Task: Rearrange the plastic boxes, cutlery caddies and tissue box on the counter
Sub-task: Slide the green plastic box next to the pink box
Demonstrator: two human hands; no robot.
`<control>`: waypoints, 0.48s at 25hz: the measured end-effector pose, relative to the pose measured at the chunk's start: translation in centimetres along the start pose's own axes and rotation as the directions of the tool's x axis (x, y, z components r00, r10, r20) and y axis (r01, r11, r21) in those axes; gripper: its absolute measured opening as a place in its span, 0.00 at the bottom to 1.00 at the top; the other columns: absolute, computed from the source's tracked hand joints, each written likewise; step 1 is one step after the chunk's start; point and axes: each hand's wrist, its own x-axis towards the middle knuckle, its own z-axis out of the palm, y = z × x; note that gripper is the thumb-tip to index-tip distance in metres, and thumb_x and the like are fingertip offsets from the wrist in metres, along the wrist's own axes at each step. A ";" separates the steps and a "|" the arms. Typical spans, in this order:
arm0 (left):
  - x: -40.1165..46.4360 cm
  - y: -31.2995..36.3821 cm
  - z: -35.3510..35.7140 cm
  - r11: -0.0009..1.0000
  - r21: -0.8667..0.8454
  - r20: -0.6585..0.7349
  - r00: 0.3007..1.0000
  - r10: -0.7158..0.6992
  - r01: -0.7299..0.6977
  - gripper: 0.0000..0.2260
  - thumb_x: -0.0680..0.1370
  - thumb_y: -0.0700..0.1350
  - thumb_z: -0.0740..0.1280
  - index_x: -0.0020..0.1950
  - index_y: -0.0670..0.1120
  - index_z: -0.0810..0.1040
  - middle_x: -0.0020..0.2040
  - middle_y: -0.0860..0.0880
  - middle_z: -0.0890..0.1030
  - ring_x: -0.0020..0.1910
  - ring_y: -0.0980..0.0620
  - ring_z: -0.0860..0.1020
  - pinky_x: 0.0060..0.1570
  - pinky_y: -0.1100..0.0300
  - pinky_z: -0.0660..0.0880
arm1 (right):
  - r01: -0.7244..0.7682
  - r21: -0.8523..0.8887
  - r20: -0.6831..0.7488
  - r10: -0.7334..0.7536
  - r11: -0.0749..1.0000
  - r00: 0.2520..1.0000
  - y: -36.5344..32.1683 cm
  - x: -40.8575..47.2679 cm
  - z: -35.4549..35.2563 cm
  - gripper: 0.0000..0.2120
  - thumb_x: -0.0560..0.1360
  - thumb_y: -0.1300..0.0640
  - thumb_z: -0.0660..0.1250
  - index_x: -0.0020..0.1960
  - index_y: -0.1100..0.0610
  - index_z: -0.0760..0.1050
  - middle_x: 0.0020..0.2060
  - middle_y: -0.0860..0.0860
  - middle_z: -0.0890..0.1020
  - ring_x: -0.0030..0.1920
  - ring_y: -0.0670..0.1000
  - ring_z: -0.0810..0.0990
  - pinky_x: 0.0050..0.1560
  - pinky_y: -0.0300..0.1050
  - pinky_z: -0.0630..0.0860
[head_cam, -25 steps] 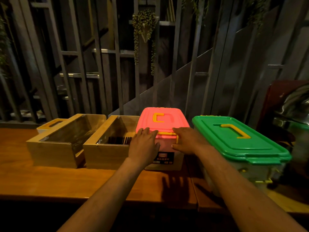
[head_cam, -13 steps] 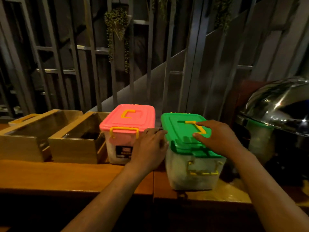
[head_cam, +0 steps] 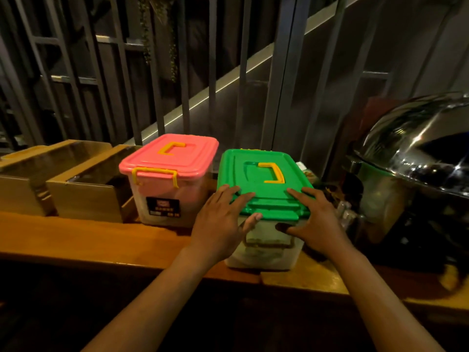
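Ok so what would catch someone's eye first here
The green-lidded box at the counter's front edge, with the left hand and right hand spread on its near end. Just left stands the pink-lidded box, and a shiny steel dome fills the right side.

Steel chafing dish [head_cam: 411,174], slatted railing [head_cam: 121,72]

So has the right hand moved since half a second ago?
Yes. The right hand slid off the yellow handle back to the green lid's near edge.
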 end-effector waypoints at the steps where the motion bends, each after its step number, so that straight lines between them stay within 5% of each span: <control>1: 0.1 -0.1 0.1 1.000 0.002 -0.007 1.000 0.006 -0.006 0.26 0.76 0.67 0.53 0.69 0.57 0.71 0.69 0.48 0.73 0.72 0.48 0.66 0.69 0.52 0.64 | 0.010 0.005 -0.023 -0.009 1.000 1.000 0.3 0.2 0.4 0.42 0.57 0.43 0.80 0.69 0.44 0.70 0.69 0.53 0.67 0.68 0.59 0.67 0.68 0.57 0.68; 12: 2.7 -3.8 1.2 1.000 0.007 -0.027 0.999 0.022 -0.021 0.33 0.69 0.72 0.59 0.68 0.54 0.72 0.66 0.48 0.74 0.68 0.47 0.69 0.67 0.50 0.68 | 0.023 -0.047 -0.085 -0.027 0.999 0.996 -1.0 3.0 3.2 0.40 0.61 0.47 0.80 0.70 0.43 0.68 0.69 0.51 0.67 0.67 0.58 0.66 0.66 0.54 0.67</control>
